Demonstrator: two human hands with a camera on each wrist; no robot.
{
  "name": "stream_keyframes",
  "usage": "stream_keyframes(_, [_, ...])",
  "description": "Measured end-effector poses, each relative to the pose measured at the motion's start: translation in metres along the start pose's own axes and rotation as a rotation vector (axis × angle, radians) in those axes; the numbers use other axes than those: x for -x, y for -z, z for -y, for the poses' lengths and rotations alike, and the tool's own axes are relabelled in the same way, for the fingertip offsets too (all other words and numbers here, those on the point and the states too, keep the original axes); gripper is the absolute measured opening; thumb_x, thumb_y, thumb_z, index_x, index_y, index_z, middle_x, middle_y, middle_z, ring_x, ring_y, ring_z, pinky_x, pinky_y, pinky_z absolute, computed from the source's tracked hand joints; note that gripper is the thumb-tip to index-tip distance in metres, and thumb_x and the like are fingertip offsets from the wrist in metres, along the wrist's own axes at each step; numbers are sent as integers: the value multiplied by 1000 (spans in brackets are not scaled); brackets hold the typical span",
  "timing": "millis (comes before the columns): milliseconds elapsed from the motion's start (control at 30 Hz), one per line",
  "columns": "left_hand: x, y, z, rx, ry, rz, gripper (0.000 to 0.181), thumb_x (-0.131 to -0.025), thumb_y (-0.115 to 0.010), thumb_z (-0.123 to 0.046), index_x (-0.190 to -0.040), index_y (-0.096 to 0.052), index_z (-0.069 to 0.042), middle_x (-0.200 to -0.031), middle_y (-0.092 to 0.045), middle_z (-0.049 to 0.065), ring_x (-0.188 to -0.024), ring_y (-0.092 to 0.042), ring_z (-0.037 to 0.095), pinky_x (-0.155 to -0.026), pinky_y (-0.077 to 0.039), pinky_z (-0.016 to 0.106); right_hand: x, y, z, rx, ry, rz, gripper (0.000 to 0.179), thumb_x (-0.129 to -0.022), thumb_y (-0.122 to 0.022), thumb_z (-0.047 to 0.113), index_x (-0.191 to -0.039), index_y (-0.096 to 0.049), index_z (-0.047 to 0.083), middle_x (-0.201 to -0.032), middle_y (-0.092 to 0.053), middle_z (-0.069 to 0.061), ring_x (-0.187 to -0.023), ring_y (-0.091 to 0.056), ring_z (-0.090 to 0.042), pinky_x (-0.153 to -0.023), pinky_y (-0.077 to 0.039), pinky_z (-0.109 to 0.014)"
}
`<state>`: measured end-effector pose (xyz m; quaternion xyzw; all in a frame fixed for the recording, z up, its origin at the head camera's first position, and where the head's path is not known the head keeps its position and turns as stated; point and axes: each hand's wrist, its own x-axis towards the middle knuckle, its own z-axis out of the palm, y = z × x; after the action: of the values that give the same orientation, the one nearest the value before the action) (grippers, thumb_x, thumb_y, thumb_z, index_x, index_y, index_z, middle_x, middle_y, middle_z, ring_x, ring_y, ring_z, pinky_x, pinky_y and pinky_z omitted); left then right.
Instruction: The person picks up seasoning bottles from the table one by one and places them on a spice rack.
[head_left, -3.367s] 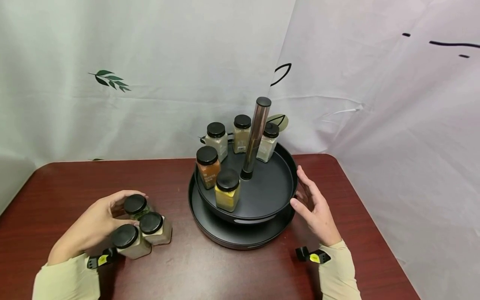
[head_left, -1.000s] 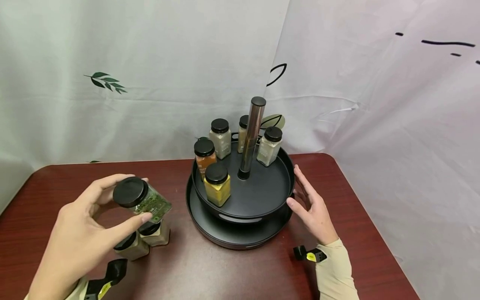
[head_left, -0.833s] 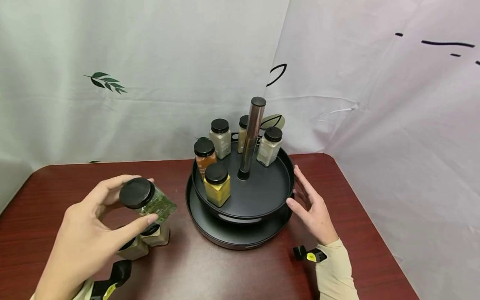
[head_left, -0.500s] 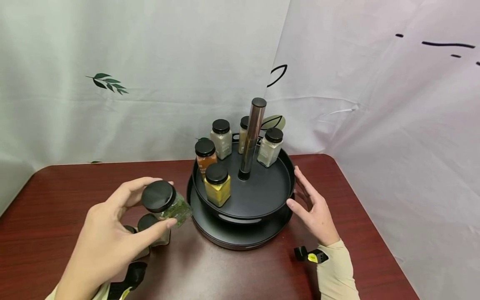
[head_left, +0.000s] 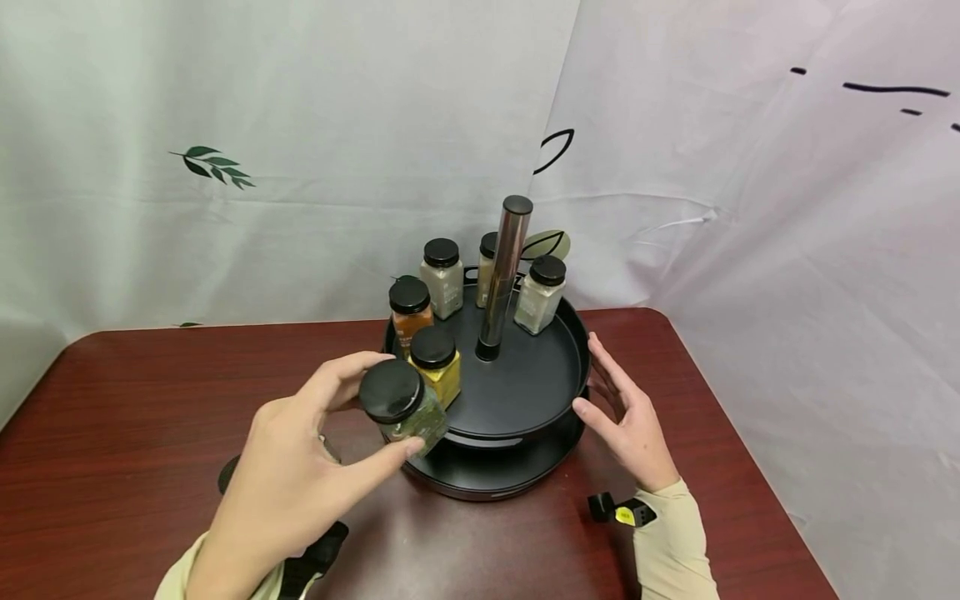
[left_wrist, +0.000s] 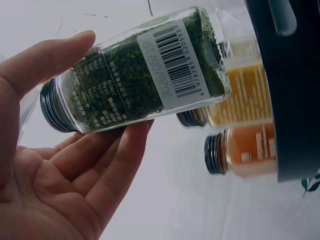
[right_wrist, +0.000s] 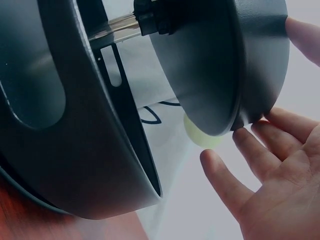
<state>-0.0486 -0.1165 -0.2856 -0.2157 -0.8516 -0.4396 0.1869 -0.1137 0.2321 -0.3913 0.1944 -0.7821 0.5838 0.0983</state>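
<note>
My left hand [head_left: 300, 467] grips a glass spice jar [head_left: 408, 408] of dried green herbs between thumb and fingers. The jar, black-capped and tilted, is held off the table in front of the rack's left side; a barcode label shows on it in the left wrist view. My right hand [head_left: 630, 417] rests its fingertips on the rim of the upper tray [head_left: 525, 400] of a black two-tier turntable rack, fingers mostly straight. On that tray stand a yellow spice jar [head_left: 442, 375], an orange one [head_left: 408, 312] and several pale ones, such as the jar [head_left: 540, 296] at the back right.
Below lies the wider lower tray [head_left: 487, 479]. A brown central post [head_left: 506, 275] rises from the upper tray. Behind my left hand, a black jar lid [head_left: 227, 473] peeks out on the red-brown table [head_left: 150, 400]. A pale cloth [head_left: 337, 167] hangs at the back.
My left hand has lifted the green herb jar from beside two pale jars and carried it right to the rack. The upper tray has turned slightly; my right hand has stayed at its rim.
</note>
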Motion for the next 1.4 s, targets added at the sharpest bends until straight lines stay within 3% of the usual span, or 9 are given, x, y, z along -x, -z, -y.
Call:
stream_keyframes(100, [-3, -8, -1, -6, -56, -20, 75, -68, -94, -14, -134, -57, -18, -110, -72, -13, -96, -69, 1, -83, -50, 13, 0, 0, 0, 2, 1, -5, 74, -94, -63, -8, -158, -34, 16, -163, -30, 2, -145, -37, -24, -111, -40, -28])
stream_keyframes(133, [-4, -11, -2, -2, -76, -28, 76, -67, -94, -13, -134, -57, -18, -110, -72, -13, -97, -69, 2, -85, -50, 13, 0, 0, 0, 3, 0, -5, 74, -94, -63, -8, -158, -34, 16, -163, -30, 2, -145, -37, -24, -111, -40, -28])
stream_keyframes(367, [-11, -30, -9, -87, -143, -87, 76, -66, -94, -18, -133, -59, -16, -108, -72, -10, -94, -68, 1, -80, -52, 18, 1, 0, -1, -2, -2, -8, 74, -94, -63, -8, -158, -35, 16, -164, -29, -4, -145, -38, -25, -110, -41, -27])
stream_keyframes(533, [-17, -43, -15, -141, -183, -104, 72, -69, -93, -20, -132, -59, -9, -107, -71, -2, -89, -68, 6, -73, -57, 27, 1, -1, -2, 2, 3, -8, 74, -93, -63, -8, -158, -35, 16, -164, -29, -4, -145, -38, -25, -110, -41, -27])
stream_keyframes(733, [-22, -61, -15, -192, -220, -144, 70, -71, -92, -18, -130, -58, -2, -107, -73, 8, -91, -71, 17, -74, -60, 36, 1, 0, -1, 9, 7, -8, 75, -93, -64, -8, -158, -35, 16, -164, -29, -8, -144, -38, -24, -110, -41, -27])
stream_keyframes(1000, [-25, -82, -10, -242, -203, -151, 70, -72, -92, -18, -130, -58, 0, -100, -74, 9, -78, -72, 19, -64, -59, 35, 1, 0, -1, 13, 3, -10, 74, -93, -64, -8, -158, -35, 16, -164, -29, -7, -145, -38, -24, -110, -41, -27])
stream_keyframes(1400, [-23, -100, -3, -294, -154, -138, 70, -75, -91, -18, -133, -57, 2, -108, -73, 13, -82, -73, 23, -66, -60, 37, 0, 0, -1, 6, 4, -9, 75, -93, -64, -8, -157, -35, 17, -164, -29, -6, -144, -38, -23, -110, -40, -27])
